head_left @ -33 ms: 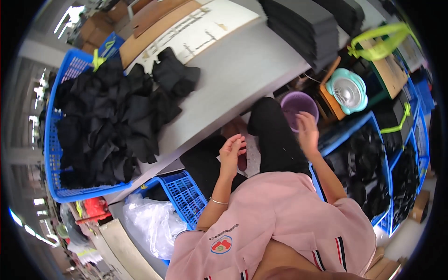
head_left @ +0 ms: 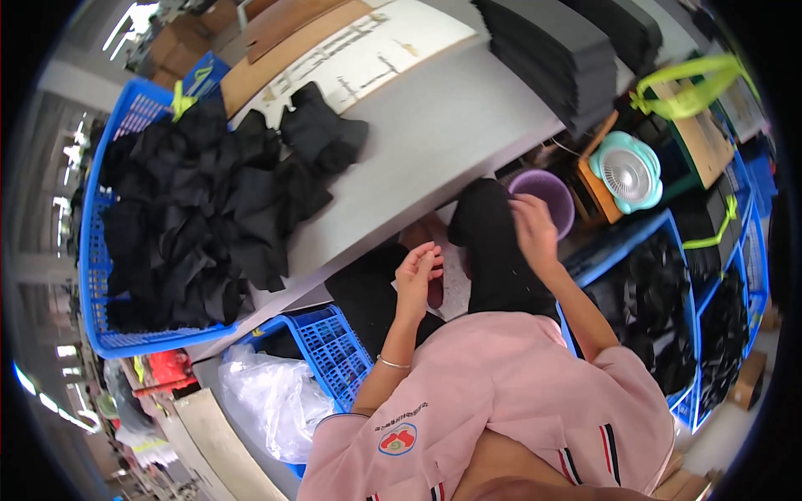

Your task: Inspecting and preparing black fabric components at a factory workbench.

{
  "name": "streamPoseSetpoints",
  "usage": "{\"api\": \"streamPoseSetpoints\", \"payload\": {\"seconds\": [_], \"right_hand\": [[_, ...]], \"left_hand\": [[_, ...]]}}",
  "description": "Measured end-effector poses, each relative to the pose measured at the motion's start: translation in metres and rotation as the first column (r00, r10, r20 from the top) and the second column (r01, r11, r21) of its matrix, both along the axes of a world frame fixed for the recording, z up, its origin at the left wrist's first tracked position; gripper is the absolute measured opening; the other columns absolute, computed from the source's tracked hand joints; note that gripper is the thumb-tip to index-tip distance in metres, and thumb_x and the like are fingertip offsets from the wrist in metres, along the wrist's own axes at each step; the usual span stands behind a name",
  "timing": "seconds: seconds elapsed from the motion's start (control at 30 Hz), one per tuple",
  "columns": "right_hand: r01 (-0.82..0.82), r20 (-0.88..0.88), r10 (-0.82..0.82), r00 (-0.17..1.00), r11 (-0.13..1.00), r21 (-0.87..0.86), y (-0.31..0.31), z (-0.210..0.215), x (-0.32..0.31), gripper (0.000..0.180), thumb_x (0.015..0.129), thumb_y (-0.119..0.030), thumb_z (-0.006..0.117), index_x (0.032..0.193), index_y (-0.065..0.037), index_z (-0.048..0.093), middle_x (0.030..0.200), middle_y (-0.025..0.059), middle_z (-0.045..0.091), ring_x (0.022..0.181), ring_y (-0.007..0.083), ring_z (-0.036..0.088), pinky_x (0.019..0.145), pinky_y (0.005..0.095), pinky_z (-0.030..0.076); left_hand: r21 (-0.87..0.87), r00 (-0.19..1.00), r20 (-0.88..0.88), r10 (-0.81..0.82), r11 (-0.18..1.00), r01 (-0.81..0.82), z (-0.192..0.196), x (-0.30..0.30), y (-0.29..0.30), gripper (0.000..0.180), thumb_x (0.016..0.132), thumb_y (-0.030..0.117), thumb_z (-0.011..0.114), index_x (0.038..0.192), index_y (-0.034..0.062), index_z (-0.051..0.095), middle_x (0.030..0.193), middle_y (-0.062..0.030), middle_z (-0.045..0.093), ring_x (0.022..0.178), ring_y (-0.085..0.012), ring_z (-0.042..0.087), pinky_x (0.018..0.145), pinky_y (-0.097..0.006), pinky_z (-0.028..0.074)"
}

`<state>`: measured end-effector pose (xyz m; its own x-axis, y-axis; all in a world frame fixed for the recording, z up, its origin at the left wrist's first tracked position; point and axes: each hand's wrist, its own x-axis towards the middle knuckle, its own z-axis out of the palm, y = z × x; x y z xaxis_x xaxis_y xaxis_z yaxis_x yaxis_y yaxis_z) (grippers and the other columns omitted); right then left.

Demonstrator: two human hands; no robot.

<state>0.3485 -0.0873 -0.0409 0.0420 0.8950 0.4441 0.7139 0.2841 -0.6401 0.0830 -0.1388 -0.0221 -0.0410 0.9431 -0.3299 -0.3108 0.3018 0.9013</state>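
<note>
My left hand (head_left: 418,271) is raised above my lap, between my black-trousered legs. Its thumb and fingertips come together in a pinch, and anything held there is too small to make out. My right hand (head_left: 535,227) hovers at my right knee (head_left: 489,219), beside the near rim of a purple round bin (head_left: 561,200). The fingers of that hand are stretched out and nothing shows in them. On the grey table (head_left: 409,125) ahead lie black fabric pieces (head_left: 217,200), heaped in and spilling from a blue plastic basket (head_left: 96,267).
Stacked dark sheets (head_left: 551,63) stand at the table's far right. Right of the bin is a turquoise fan (head_left: 626,171). Blue crates hold black pieces (head_left: 639,288) at my right. A clear plastic bag (head_left: 271,392) lies by a blue crate (head_left: 334,338) at my left.
My right hand has moved left, from over the purple bin to beside my right knee. My left hand keeps its pinch. The whole view has shifted slightly.
</note>
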Motion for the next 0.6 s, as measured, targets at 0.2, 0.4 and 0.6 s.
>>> {"api": "streamPoseSetpoints", "payload": {"seconds": [0.2,0.4,0.6], "right_hand": [[-0.56,0.508,0.336,0.793,0.731,0.391,0.144,0.076,-0.179,0.047,0.079,-0.006,0.058,0.126,-0.009,0.062,0.128,0.0097,0.06,0.119,0.0252,0.057,0.095,0.0375,0.047],[-0.553,0.632,0.475,0.612,0.828,-0.087,0.218,0.056,-0.26,0.04,0.078,-0.008,0.059,0.118,-0.007,0.063,0.131,0.0093,0.059,0.122,0.0243,0.054,0.1,0.0398,0.042],[-0.492,-0.41,0.392,0.824,0.854,-0.171,0.2,0.066,-0.227,0.022,0.093,-0.008,0.059,0.114,-0.002,0.063,0.116,0.007,0.067,0.095,0.0203,0.066,0.076,0.0314,0.052]], "left_hand": [[0.0,0.99,-0.009,0.137,0.991,-0.137,0.01,-0.025,0.013,0.029,0.1,0.017,0.058,0.124,0.001,0.061,0.115,-0.0092,0.068,0.098,-0.013,0.065,0.081,-0.026,0.053],[0.053,0.985,0.011,0.172,0.984,-0.172,0.018,-0.047,0.015,0.03,0.1,0.017,0.058,0.126,0.0013,0.06,0.117,-0.0091,0.068,0.101,-0.0129,0.064,0.083,-0.026,0.052],[0.153,0.952,-0.008,0.306,0.941,-0.301,0.049,-0.053,0.035,0.04,0.096,0.01,0.064,0.132,-0.0009,0.053,0.121,-0.0088,0.063,0.102,-0.0149,0.063,0.085,-0.026,0.052]]}}
